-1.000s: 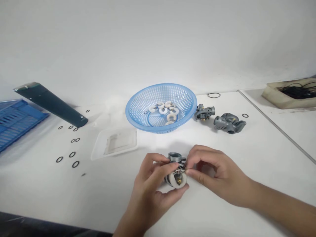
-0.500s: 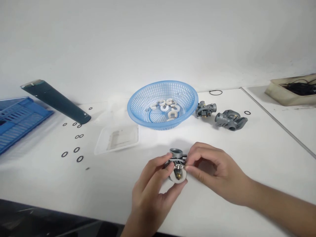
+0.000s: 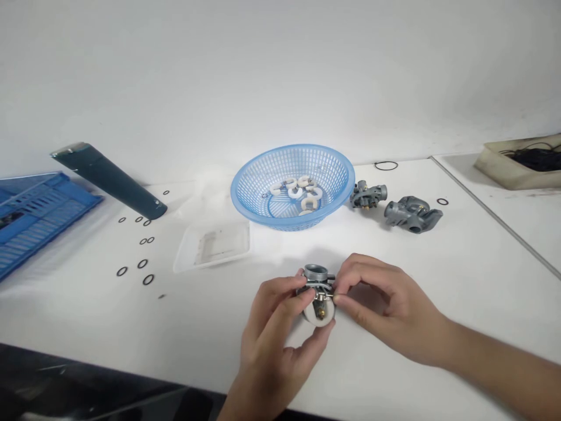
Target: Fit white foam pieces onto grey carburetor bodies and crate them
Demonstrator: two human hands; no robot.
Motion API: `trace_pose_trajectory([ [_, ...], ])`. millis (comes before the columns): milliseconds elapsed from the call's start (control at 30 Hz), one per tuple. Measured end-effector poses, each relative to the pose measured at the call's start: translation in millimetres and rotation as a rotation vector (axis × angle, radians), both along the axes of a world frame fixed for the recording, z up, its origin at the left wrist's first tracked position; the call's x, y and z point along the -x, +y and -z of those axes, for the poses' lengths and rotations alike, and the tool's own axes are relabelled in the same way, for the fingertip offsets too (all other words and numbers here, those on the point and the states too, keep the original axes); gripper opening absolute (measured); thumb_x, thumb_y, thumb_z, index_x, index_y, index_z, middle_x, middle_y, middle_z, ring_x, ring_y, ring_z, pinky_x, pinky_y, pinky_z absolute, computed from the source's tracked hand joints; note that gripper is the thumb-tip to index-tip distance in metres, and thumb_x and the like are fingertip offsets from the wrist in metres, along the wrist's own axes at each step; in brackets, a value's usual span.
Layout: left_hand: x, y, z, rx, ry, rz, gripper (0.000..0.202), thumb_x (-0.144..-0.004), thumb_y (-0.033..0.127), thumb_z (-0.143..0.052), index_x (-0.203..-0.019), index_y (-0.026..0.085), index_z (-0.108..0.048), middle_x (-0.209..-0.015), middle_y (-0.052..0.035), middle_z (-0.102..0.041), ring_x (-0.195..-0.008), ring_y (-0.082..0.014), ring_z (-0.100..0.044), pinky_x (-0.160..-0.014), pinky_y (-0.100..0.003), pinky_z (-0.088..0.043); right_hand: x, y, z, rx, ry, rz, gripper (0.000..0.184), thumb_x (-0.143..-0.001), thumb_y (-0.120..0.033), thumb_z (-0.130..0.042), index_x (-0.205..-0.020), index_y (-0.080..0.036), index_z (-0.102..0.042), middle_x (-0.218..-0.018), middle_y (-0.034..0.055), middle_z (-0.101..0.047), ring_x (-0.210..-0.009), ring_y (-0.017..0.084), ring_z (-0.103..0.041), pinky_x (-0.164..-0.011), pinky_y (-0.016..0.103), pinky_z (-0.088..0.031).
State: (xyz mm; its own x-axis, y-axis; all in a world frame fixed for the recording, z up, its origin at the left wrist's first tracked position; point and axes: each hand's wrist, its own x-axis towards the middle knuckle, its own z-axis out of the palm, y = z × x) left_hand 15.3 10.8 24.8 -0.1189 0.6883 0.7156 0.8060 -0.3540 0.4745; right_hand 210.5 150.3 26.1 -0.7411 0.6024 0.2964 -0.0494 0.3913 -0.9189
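My left hand [image 3: 272, 339] grips a small grey metal carburetor body [image 3: 317, 292] with a white float fitted on its underside, held just above the white table [image 3: 460, 280]. My right hand [image 3: 385, 307] pinches the right side of the same part with thumb and forefinger, at a thin metal pin by the float. The round grey throat of the part points away from me. Both hands are closed around it.
A blue mesh basket [image 3: 333, 175] with several white floats sits behind. Two more grey carburetor bodies [image 3: 412, 213] lie to its right. A clear plastic tray [image 3: 213, 245], several black O-rings [image 3: 142, 263], a dark green flat piece [image 3: 109, 178] and a blue crate [image 3: 35, 213] lie left. A beige tray [image 3: 504, 166] stands far right.
The hands have stayed on the part, with small finger shifts at the pin. The view has drifted slightly, so everything sits a little further right.
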Motion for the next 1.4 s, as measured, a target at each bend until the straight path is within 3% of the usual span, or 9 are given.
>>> trace_pose_trajectory([
  [133,-3.1,-2.3,0.6,-0.040,0.009,-0.016,0.047,-0.088,-0.001,-0.089,-0.131,0.014,-0.076,-0.135,-0.0132,-0.071,-0.134,-0.0274,-0.076,-0.111,-0.041,-0.073,0.1,0.7,-1.2,-0.006,-0.001,-0.008,0.008,-0.111,-0.025,-0.075,-0.104,-0.026,-0.079,-0.101,0.0021,-0.073,-0.091,0.020,-0.070,-0.081,0.035,-0.055],
  [233,-4.3,-4.5,1.5,-0.056,0.029,-0.072,0.043,-0.088,0.000,-0.091,-0.126,0.015,-0.077,-0.128,-0.0105,-0.073,-0.129,-0.0270,-0.075,-0.107,-0.043,-0.073,0.3,0.8,-1.8,-0.005,0.005,-0.014,0.008,-0.111,-0.024,-0.076,-0.104,-0.026,-0.079,-0.101,0.0023,-0.073,-0.091,0.020,-0.070,-0.080,0.035,-0.055],
  [400,-4.6,-6.5,2.8,-0.040,0.023,-0.110,0.040,-0.090,0.004,-0.091,-0.126,0.015,-0.079,-0.117,-0.0087,-0.071,-0.108,-0.0204,-0.073,-0.078,-0.032,-0.070,1.2,1.3,-1.6,-0.002,0.002,-0.008,0.009,-0.111,-0.025,-0.076,-0.103,-0.026,-0.079,-0.100,0.0028,-0.073,-0.091,0.021,-0.070,-0.081,0.036,-0.055],
  [700,-3.4,-3.5,2.9,-0.035,-0.013,-0.061,0.036,-0.091,0.007,-0.092,-0.124,0.013,-0.078,-0.117,-0.0068,-0.069,-0.104,-0.0141,-0.076,-0.088,-0.022,-0.071,0.7,1.3,-0.4,0.020,-0.017,-0.018,0.009,-0.111,-0.028,-0.076,-0.104,-0.027,-0.080,-0.101,0.0026,-0.072,-0.089,0.020,-0.069,-0.076,0.035,-0.053],
  [933,-3.1,-3.5,3.1,-0.025,-0.031,-0.075,0.036,-0.091,0.006,-0.090,-0.124,0.017,-0.079,-0.123,-0.0090,-0.068,-0.108,-0.0173,-0.075,-0.086,-0.027,-0.071,1.8,1.8,0.5,0.036,0.002,-0.020,0.011,-0.112,-0.032,-0.079,-0.102,-0.027,-0.082,-0.100,0.0032,-0.072,-0.089,0.020,-0.069,-0.076,0.035,-0.053],
  [1400,2.6,-2.4,2.2,0.002,0.012,-0.046,0.034,-0.091,0.008,-0.091,-0.122,0.016,-0.079,-0.122,-0.0078,-0.071,-0.109,-0.0156,-0.076,-0.091,-0.024,-0.071,1.6,1.8,-2.2,-0.023,0.031,-0.013,0.009,-0.111,-0.028,-0.080,-0.102,-0.028,-0.082,-0.098,-0.0001,-0.073,-0.088,0.017,-0.071,-0.080,0.032,-0.056],
])
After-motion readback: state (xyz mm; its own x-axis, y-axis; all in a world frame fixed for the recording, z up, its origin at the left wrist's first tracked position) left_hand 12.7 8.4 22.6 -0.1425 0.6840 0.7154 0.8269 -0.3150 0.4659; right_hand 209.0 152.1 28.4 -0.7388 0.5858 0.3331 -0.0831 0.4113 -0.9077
